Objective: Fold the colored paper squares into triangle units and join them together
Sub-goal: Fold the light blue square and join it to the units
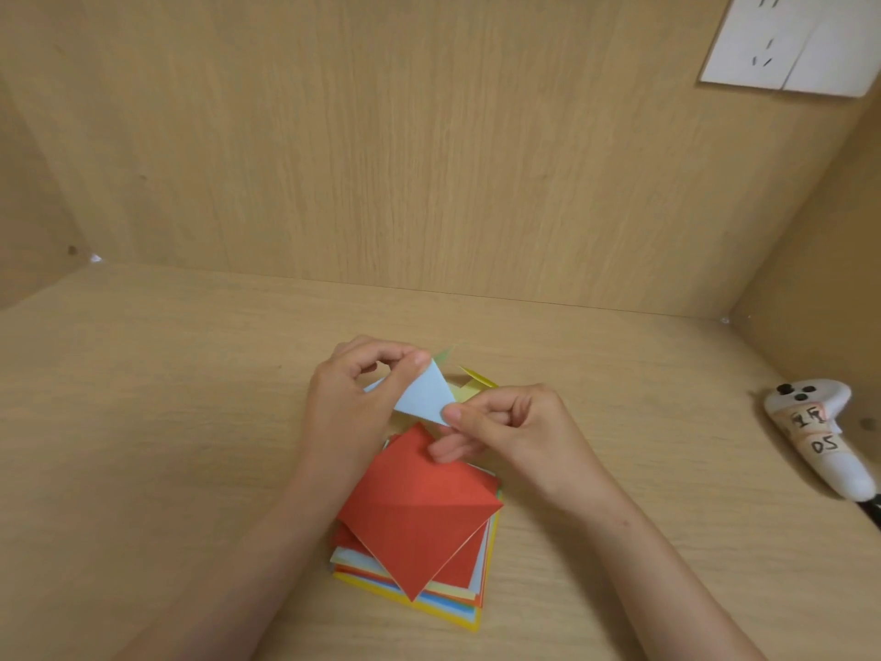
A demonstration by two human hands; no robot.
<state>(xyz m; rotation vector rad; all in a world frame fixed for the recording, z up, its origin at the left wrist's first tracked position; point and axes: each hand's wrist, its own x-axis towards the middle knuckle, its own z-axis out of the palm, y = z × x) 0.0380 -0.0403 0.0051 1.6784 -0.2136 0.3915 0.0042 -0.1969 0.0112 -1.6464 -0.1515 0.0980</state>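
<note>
Enclosing desk nook: pale wood-grain desk (143,446) walled on three sides by matching panels, seemingly a sheltered bay that puts loose sheets within easy reach.
Wall plate: white plastic socket plate (786,45) high on the back panel at right, well apart from the work.
Paper stack: stack of coloured paper squares (405,591) lying on the desk directly before the person, edges fanned in yellow, orange, blue and green. It is probably placed there so the next sheet is a short reach away.
Top sheet: red paper square (419,508) turned cornerwise on the stack, one diagonal crease showing, likely next in line for folding.
Left hand: left hand (348,403) above the far end of the stack, thumb and forefinger pinching the upper corner of a light blue folded paper triangle (424,393).
Right hand: right hand (515,427) opposite, thumb and forefinger nipping the triangle's lower right corner. The two-point grip appears meant to hold the paper taut for creasing or slotting.
Controller: white handheld controller (820,436) with hand-lettered labels, lying near the desk's right side, well apart.
Blue triangle: in the air between both hands, tilted, clear of the stack.
Folded pieces: yellow folded paper piece (479,381) and green paper tip (443,355) just behind the hands, partly hidden. Whether they are joined cannot be told.
</note>
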